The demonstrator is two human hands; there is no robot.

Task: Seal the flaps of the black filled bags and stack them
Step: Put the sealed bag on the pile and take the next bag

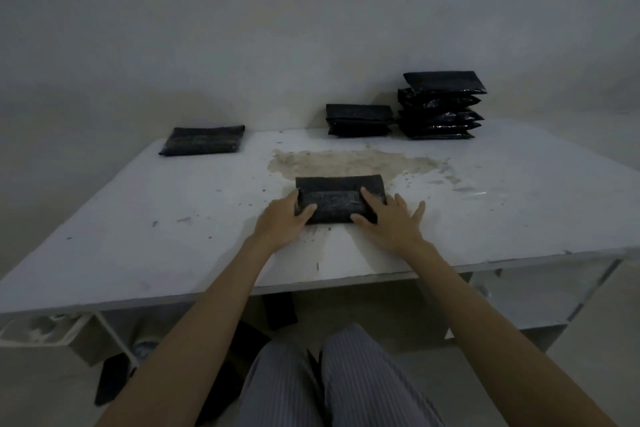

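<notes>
black filled bag (341, 199) is lying flat, glossy, flap folded over its top, mid-table (138, 218) | left hand (285, 218) is gripping its left end, thumb curling on top | right hand (389, 218) is pressing its right end, fingers straight and spread | bag is sitting between both hands

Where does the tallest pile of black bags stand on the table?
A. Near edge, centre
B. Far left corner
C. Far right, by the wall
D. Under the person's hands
C: the tallest stack rises at the far right by the wall, beside a shorter stack; the left corner holds a single bag.
</notes>
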